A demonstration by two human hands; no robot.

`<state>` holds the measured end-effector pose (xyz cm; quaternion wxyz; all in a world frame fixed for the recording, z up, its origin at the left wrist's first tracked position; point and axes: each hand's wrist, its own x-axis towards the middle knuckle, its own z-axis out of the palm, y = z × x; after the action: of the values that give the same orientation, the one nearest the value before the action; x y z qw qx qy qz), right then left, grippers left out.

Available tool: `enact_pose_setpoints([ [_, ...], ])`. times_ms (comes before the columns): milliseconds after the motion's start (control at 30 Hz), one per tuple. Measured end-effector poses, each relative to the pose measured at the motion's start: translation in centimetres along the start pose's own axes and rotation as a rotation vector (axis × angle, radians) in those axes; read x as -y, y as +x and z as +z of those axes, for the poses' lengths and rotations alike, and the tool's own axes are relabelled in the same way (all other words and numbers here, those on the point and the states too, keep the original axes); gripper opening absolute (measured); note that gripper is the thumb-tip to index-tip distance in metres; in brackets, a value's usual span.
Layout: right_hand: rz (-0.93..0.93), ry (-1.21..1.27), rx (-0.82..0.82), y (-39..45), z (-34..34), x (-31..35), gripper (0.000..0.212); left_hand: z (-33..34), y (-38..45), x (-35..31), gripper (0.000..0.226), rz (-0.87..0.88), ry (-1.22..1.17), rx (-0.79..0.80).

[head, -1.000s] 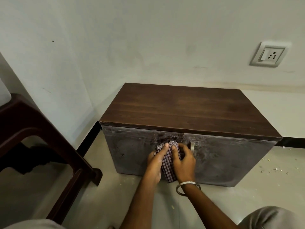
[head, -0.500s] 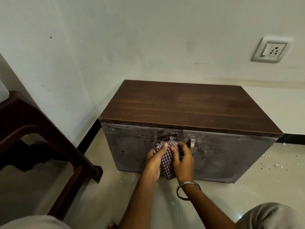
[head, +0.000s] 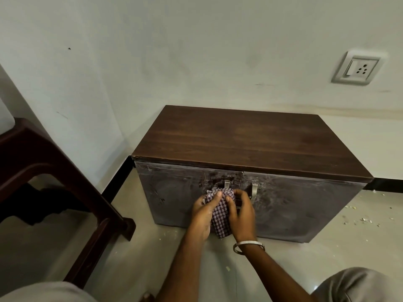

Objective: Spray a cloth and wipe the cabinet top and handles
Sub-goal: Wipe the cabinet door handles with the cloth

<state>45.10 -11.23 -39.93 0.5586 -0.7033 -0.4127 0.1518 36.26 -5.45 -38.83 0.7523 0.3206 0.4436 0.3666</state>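
In the head view, the person is crouching before a low cabinet (head: 250, 171) that is sitting right of centre in the frame, against the wall. Both hands are meeting at lower centre, over the seam between the two doors. The left hand (head: 202, 214) and the right hand (head: 241, 212) are holding a checked cloth (head: 220, 214) between them, fingers (head: 218, 196) curled and pressing the fabric from either side, bunching it around the lower part of the left handle (head: 227, 184). Only the top of that handle is showing above the cloth. The right handle (head: 254, 190) is standing bare just beside the right hand, not touched by the cloth.

As for progress, the cabinet top (head: 250, 140) is looking dark, even and free of smears, so it is probably wiped already. The door fronts are carrying pale swirled streaks, thickest around the handles. The left handle seems to be the step in hand; the right handle is apparently still waiting. No spray bottle is showing anywhere in the frame, and whether the cloth is damp cannot be told. Crumbs are lying on the floor (head: 152, 258) at the right edge.
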Motion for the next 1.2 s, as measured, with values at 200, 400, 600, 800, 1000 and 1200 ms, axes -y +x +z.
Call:
enact_pose_setpoints([
  [200,0.054,-0.047,0.065,-0.4,0.5,-1.6,0.018,-0.2,0.8,1.1,0.037,0.012,0.077,-0.135],
  [400,0.165,-0.049,0.069,0.2,1.0,-1.6,0.018,0.2,1.5,1.5,0.040,0.025,0.178,-0.247],
  [600,0.149,-0.038,0.034,-0.4,0.9,-1.3,0.015,0.0,0.7,1.3,0.032,0.039,0.105,-0.207],
  [800,0.190,-0.097,0.037,0.6,1.3,-1.5,0.014,0.3,1.2,1.4,0.045,0.005,0.092,-0.241],
  [1000,0.287,-0.112,0.027,1.0,1.6,-1.1,0.019,0.5,1.2,1.2,0.042,-0.041,0.144,-0.280],
  [1200,0.233,-0.044,0.007,0.0,0.7,0.1,0.018,-0.7,0.1,0.2,0.039,-0.042,0.095,-0.114],
])
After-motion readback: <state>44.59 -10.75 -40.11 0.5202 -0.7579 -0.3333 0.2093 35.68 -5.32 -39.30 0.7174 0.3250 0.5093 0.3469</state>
